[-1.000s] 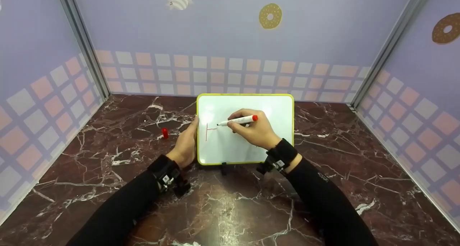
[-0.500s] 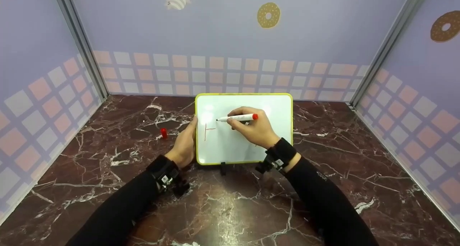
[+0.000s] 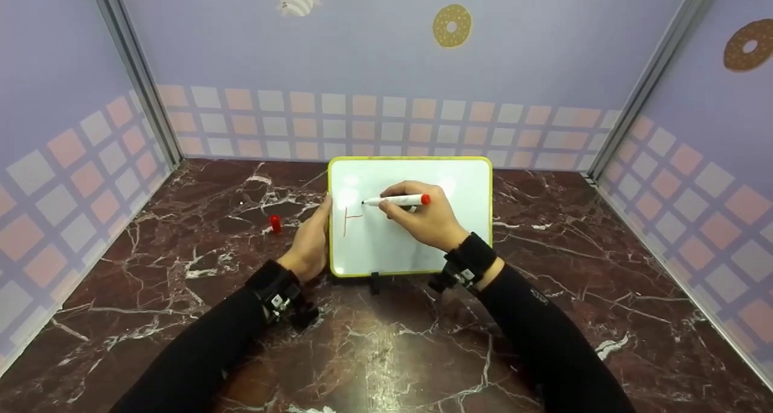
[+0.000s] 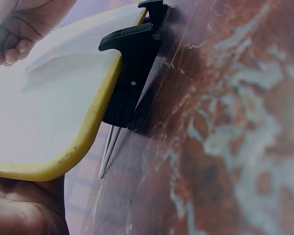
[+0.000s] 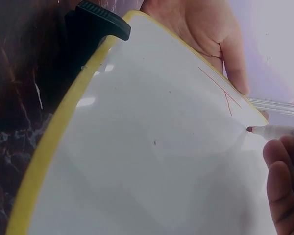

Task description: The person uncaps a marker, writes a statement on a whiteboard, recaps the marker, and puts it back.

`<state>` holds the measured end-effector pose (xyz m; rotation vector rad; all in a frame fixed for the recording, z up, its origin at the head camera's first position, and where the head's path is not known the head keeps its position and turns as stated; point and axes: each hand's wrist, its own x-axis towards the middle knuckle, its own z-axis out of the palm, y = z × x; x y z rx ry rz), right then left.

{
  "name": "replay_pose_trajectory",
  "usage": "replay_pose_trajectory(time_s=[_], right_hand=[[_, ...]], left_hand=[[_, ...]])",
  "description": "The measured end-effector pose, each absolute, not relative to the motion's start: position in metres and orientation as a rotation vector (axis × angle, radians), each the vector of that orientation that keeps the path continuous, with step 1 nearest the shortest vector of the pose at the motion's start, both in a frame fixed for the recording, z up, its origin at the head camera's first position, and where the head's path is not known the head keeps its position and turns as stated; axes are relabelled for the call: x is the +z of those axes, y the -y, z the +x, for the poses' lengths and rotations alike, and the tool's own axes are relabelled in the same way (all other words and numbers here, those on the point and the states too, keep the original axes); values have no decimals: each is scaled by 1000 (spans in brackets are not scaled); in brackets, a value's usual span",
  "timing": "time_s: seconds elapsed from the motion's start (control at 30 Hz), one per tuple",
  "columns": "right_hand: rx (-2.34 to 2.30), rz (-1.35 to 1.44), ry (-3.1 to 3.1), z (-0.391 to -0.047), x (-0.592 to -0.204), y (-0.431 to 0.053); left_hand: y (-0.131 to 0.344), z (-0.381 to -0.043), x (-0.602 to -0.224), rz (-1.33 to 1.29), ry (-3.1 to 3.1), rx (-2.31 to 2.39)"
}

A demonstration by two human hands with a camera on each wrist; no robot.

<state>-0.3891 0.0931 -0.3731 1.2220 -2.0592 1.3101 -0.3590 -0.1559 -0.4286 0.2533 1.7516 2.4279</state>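
Observation:
A small whiteboard [image 3: 386, 250] with a yellow rim leans upright on a black stand [image 4: 130, 73]. My left hand [image 3: 309, 244] holds its left edge; most fingers are hidden behind the board. In the right wrist view, the left thumb [image 5: 235, 63] lies along that edge. My right hand [image 3: 432, 217] pinches a white marker [image 3: 398, 200] with a red end, its tip at the board surface. Left of the tip are thin red lines [image 3: 346, 223], one upright stroke with a short bar to its right. The marker's red cap [image 3: 275, 223] stands on the table, left of the left hand.
The dark red marbled tabletop [image 3: 181, 316] stretches around the board. A lilac back wall [image 3: 374, 57] with pink and white squares rises behind it, with side walls left and right. Grey metal posts [image 3: 136, 75] mark the corners.
The marker tip has moved up from the end of the short bar to a spot above it, shifting slightly left. The left hand and board hold their place.

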Motion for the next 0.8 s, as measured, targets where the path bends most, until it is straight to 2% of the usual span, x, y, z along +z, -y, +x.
replay_pose_trajectory(time_s=[0.8], right_hand=[[1248,1257,2093,-389,-373,-94]], left_hand=[[155,-359,-427,243,-1739,2445]])
